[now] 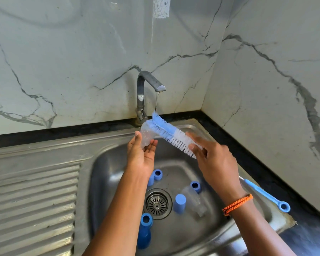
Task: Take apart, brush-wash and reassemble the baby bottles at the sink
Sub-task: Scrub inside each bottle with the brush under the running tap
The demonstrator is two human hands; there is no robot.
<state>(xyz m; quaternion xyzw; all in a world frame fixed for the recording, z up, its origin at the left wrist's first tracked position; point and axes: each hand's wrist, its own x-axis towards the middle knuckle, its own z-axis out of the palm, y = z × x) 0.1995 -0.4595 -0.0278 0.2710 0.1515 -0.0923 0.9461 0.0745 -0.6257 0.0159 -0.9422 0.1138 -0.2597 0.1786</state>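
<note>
My left hand (142,154) holds a small clear bottle part (147,134) between thumb and fingers, over the steel sink (107,163). The blue-and-white bottle brush (171,134) lies across it, bristle tip under the thin stream from the tap (148,84). My right hand (210,156) grips the brush at its white bristle end. In the basin lie a blue bottle (144,231), a blue ring (155,176), a second blue ring (195,186) on a clear bottle (194,200), and a blue cap (179,203).
A thin blue nipple brush (266,195) lies on the sink's right rim. A ribbed draining board (31,204) is left of the basin. The drain (157,204) sits at the basin's middle. Marble walls meet in a corner behind and to the right.
</note>
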